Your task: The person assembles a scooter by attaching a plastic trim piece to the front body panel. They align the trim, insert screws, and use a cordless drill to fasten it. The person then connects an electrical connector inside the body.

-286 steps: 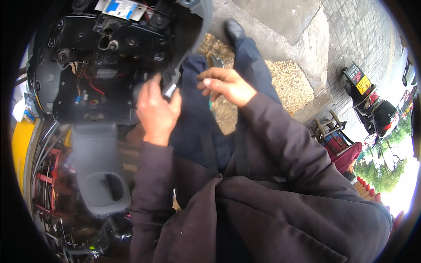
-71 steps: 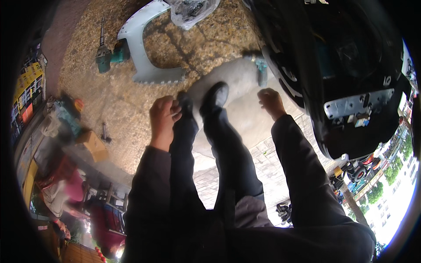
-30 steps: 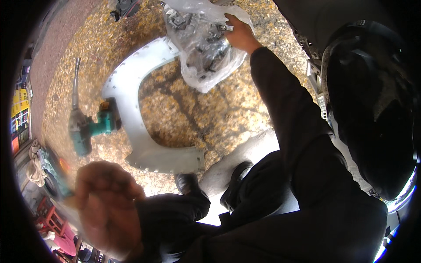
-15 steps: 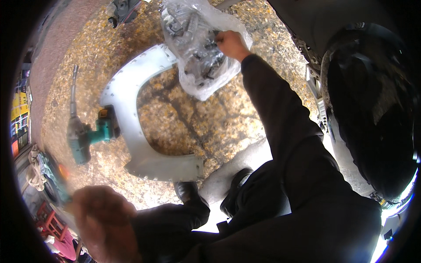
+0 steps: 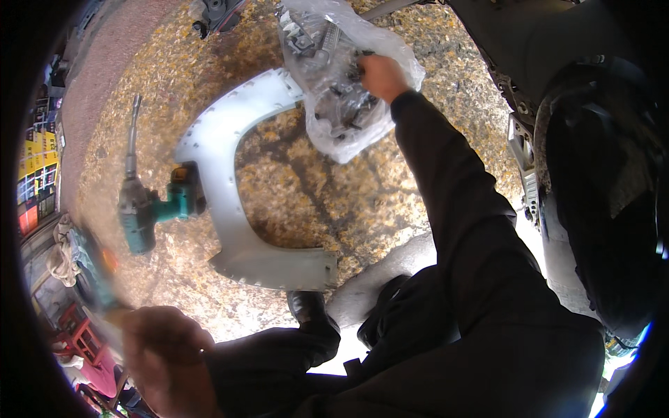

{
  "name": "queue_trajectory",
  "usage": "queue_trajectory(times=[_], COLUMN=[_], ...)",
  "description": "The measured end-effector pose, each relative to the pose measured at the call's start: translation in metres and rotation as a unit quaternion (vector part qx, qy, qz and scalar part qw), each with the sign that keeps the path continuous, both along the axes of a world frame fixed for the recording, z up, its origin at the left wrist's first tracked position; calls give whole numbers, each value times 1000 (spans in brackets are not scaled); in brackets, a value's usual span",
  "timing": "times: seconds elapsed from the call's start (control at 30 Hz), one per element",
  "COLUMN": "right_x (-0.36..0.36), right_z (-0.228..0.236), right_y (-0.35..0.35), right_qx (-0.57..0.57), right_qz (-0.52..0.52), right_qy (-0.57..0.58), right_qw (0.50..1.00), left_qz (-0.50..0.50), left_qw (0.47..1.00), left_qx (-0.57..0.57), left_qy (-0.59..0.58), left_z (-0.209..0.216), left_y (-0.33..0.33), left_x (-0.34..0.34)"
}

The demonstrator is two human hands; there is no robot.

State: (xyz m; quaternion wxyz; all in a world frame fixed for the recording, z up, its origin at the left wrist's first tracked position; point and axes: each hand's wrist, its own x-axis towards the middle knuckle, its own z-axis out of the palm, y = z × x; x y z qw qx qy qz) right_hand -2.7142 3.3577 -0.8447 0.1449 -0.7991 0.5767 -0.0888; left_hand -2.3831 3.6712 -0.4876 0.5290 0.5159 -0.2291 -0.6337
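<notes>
A clear plastic bag (image 5: 341,143) full of small grey and dark parts lies on the ground at the far middle. My right hand (image 5: 383,76) reaches to the bag's right side, fingers closed at a dark piece too small to name. At the lower left, my left hand (image 5: 164,348) is blurred and curled closed. A smeared teal shape (image 5: 90,272) stretches up from it; I cannot make out what it is. Between the hands lies a curved white C-shaped trim panel (image 5: 226,188), its upper end against the bag. Left of it lies a teal cordless impact wrench (image 5: 143,216) with a long socket extension.
A car tyre (image 5: 599,188) and dark bodywork (image 5: 543,42) rise on the right. My black shoe (image 5: 306,306) stands at the panel's near end. A grey part (image 5: 217,14) lies at the far left. Shelved colourful boxes (image 5: 38,167) and a red stool (image 5: 80,331) line the left edge.
The whole scene has shifted slightly right in the picture as my head moved. My right hand stays at the bag with its fingers closed. My left hand remains low at the left.
</notes>
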Motion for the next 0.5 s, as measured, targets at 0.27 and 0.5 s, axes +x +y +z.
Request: queue_trajectory(times=[0.27,0.5], right_x=[-2,-20], right_z=[-14,-9], right_y=[0,2], right_qx=[3,-41], right_qz=[-17,-46], right_qy=[23,-85], right_qw=[1000,994], left_qz=[63,30], left_qw=[980,981], left_qx=[43,18], left_qy=[-182,-190], left_z=[-3,-6], left_y=[-1,-9], left_x=[-21,-22])
